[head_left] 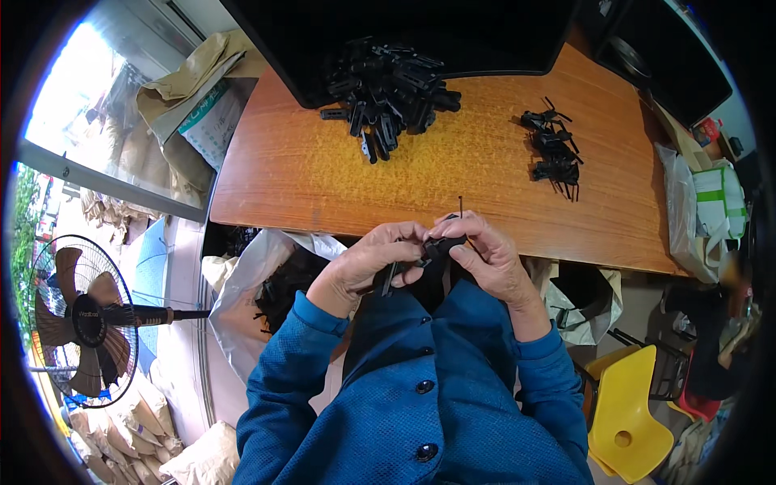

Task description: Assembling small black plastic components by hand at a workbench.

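Both of my hands meet just in front of the table's near edge. My left hand point(376, 257) is closed, its thumb and fingers pinching a small black plastic part point(435, 252). From the other side my right hand point(495, 260) grips the same part, fingers curled over its top. A thin black rod point(461, 206) pokes up between the hands, and a narrow black piece hangs below the left fingers. Much of the part is hidden by fingers. Farther off, a heap of black plastic parts point(392, 89) lies on the wooden table point(283, 174). Several black pieces with thin rods point(555, 149) sit to the right.
A large dark screen point(493, 36) stands behind the heap. An open white sack point(242, 303) holding black parts is at lower left, near a standing fan point(85, 319). Another open bag point(594, 303) hangs below the table's right side. A yellow chair point(630, 420) stands at lower right.
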Demonstrator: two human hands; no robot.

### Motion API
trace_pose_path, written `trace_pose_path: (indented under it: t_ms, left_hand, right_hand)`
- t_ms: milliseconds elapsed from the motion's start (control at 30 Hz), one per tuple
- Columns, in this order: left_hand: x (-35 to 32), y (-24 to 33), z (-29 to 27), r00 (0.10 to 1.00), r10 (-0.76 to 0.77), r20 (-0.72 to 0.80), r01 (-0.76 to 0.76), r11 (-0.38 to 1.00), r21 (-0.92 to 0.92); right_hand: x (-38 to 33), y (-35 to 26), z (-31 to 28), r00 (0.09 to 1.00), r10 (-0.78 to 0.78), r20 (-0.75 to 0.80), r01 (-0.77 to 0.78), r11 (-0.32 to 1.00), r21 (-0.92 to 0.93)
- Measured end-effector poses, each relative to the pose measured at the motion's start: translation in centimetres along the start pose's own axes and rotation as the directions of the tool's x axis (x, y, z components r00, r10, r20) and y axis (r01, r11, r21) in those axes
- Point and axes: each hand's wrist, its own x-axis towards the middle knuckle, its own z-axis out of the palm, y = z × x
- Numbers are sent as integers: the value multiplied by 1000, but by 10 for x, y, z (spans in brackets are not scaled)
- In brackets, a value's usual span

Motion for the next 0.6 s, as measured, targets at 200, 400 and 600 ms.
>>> trace_pose_path:
  t_ms: [200,400,600]
  left_hand:
    - [-5,-11,6,999,35,-3,-35,964,-264]
    - [-9,-19,17,987,48,-152,-99,932,-350]
    - [-7,-25,26,951,48,-306,-154,931,-332]
  right_hand:
    - [-3,5,9,991,-71,-115,52,986,-157]
    - [-2,11,16,977,-182,-116,121,907,-404]
    - [7,22,31,908,-397,-132,235,746,-623]
